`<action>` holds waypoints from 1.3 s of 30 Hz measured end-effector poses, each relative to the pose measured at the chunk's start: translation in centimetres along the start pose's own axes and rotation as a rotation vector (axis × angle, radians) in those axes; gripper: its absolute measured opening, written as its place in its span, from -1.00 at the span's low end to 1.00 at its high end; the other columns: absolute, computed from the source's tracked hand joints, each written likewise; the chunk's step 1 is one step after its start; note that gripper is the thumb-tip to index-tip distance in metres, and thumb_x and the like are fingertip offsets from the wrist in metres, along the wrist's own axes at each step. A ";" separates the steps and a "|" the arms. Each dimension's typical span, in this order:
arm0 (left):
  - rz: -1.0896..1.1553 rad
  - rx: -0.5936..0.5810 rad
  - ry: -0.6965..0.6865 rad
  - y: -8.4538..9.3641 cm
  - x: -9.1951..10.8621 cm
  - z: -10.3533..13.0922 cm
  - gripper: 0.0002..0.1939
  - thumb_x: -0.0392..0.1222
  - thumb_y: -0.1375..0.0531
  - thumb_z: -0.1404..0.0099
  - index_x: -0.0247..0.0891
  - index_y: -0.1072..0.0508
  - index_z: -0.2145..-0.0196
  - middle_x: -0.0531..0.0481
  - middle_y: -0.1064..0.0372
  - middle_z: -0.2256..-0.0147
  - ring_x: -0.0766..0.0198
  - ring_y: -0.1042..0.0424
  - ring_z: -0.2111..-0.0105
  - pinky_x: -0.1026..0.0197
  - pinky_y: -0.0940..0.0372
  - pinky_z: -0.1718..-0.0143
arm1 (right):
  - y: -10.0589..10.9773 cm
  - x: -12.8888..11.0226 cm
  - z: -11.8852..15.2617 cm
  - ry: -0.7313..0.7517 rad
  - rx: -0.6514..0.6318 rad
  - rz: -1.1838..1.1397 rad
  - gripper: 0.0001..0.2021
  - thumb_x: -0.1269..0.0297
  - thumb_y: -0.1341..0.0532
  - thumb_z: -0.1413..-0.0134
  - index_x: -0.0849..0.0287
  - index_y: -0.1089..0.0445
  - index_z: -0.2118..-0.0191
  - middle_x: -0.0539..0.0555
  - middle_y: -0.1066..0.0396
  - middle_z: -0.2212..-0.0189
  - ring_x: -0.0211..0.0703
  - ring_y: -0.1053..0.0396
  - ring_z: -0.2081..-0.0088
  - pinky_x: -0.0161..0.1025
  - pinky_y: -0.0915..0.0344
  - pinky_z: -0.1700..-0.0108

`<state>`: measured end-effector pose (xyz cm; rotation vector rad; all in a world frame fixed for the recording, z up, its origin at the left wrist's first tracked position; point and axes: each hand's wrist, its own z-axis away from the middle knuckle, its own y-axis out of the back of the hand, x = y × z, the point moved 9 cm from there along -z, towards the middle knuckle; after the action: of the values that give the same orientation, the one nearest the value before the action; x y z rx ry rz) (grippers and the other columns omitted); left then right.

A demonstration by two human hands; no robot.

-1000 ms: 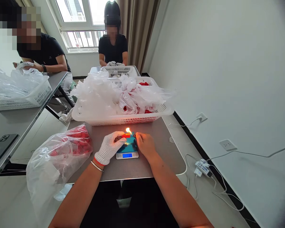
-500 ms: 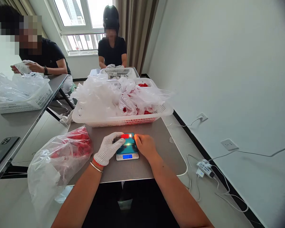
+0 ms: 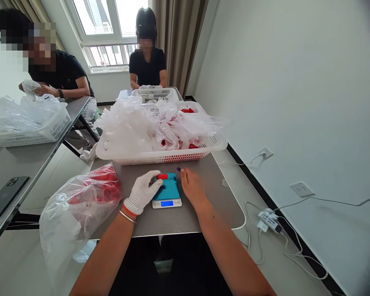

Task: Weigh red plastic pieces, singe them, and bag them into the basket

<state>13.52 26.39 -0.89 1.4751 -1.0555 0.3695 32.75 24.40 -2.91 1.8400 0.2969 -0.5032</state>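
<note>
My left hand (image 3: 144, 190), in a white knit glove, pinches a small red piece (image 3: 163, 176) between thumb and fingers over the scale. Beneath it, a small digital scale (image 3: 167, 189) with a teal plate and a lit blue display lies on the table. Just right of the scale, my bare right hand (image 3: 193, 185) is closed around what looks like a lighter (image 3: 179, 169); only its dark blue end shows, and no flame is visible. Left of my gloved hand lies a clear plastic bag (image 3: 61, 218) with several red pieces inside, hanging over the table edge.
A white basket (image 3: 135, 159) heaped with plastic bags stands behind the scale. Two people sit beyond, one at the side table (image 3: 31, 158), which bears another basket (image 3: 54, 127) and a phone (image 3: 8, 197). A power strip (image 3: 269, 220) with cables lies on the floor at right.
A flame burned at the red piece's end between my hands; now it is gone. My right hand has drawn slightly right, away from the piece. My left hand keeps its pinch.
</note>
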 end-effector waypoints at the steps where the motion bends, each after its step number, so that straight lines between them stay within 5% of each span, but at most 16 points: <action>1: 0.000 0.025 0.002 0.2 -0.1 0.0 -0.69 -0.08 -0.19 -0.30 -0.24 -0.50 0.04 -0.06 -0.55 0.12 0.19 -0.50 0.27 0.11 -0.41 0.16 | 0.0 0.3 -0.1 -0.001 0.023 0.031 -0.58 0.13 0.11 -0.39 0.23 -0.43 0.19 0.20 -0.47 0.32 -0.05 -0.37 0.33 -0.21 -0.09 0.35; 7: 0.043 0.054 -0.059 0.9 0.5 -0.1 -0.71 -0.12 -0.16 -0.34 -0.22 -0.51 0.04 -0.07 -0.53 0.07 0.17 -0.51 0.14 0.12 -0.40 0.08 | 0.0 2.7 0.0 -0.112 0.101 0.165 -0.72 0.09 -0.19 -0.21 0.18 -0.52 0.20 0.26 -0.42 0.20 0.15 -0.35 0.15 0.03 -0.20 0.12; 11: 0.049 -0.054 -0.123 0.1 1.6 0.1 -0.72 -0.14 -0.14 -0.37 -0.16 -0.51 0.01 -0.03 -0.52 0.05 0.18 -0.49 0.06 0.12 -0.36 -0.01 | 1.9 1.3 0.1 -0.007 0.247 -0.044 -0.69 0.04 -0.19 -0.20 0.17 -0.53 0.23 0.25 -0.42 0.14 0.17 -0.34 0.06 0.12 -0.18 -0.01; 16: 0.120 -0.109 -0.082 -1.0 1.3 0.4 -0.67 -0.17 -0.22 -0.28 -0.17 -0.44 -0.01 -0.04 -0.53 0.07 0.19 -0.52 0.10 0.13 -0.39 0.06 | 1.5 -3.8 0.7 0.362 -0.019 -0.485 -0.73 0.04 -0.15 -0.26 0.08 -0.50 0.26 0.09 -0.50 0.25 -0.05 -0.41 0.14 -0.04 -0.22 -0.01; 20: 0.171 -0.051 0.006 -1.1 0.3 0.4 -0.70 -0.12 -0.26 -0.24 -0.21 -0.36 0.09 0.01 -0.52 0.25 0.26 -0.51 0.31 0.22 -0.38 0.31 | 0.3 -4.8 1.1 0.363 -0.155 -0.511 -0.79 0.07 -0.23 -0.21 0.08 -0.48 0.24 0.05 -0.52 0.33 -0.08 -0.41 0.22 -0.06 -0.21 0.05; 26: 0.108 -0.015 -0.064 -0.9 1.2 0.3 -0.88 -0.14 -0.20 -0.29 -0.22 -0.44 0.26 0.03 -0.51 0.31 0.30 -0.46 0.36 0.23 -0.37 0.28 | -0.5 -4.6 1.0 0.316 -0.202 -0.488 -0.78 0.15 -0.14 -0.28 0.13 -0.43 0.32 0.04 -0.46 0.37 -0.13 -0.40 0.27 -0.11 -0.21 0.08; 34: 0.282 0.003 -0.105 -0.4 1.6 0.3 -0.83 -0.14 -0.21 -0.32 -0.23 -0.57 0.24 -0.05 -0.57 0.25 0.19 -0.54 0.23 0.14 -0.43 0.12 | 1.2 -5.2 1.4 0.429 -0.047 -0.401 -0.84 0.16 -0.18 -0.26 0.07 -0.47 0.21 0.07 -0.48 0.31 -0.06 -0.37 0.20 -0.09 -0.18 0.07; 39: 0.196 0.038 -0.229 0.4 2.9 0.4 -0.87 -0.19 -0.23 -0.30 -0.23 -0.58 0.26 -0.07 -0.56 0.25 0.22 -0.53 0.24 0.15 -0.42 0.13 | 0.8 -5.3 1.6 0.432 -0.057 -0.382 -0.78 0.12 -0.11 -0.30 0.12 -0.42 0.18 0.07 -0.41 0.33 -0.08 -0.35 0.24 -0.09 -0.18 0.07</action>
<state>14.64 24.93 1.38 1.4762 -1.3889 0.3653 28.12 22.88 -0.10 1.8305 0.9584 -0.3436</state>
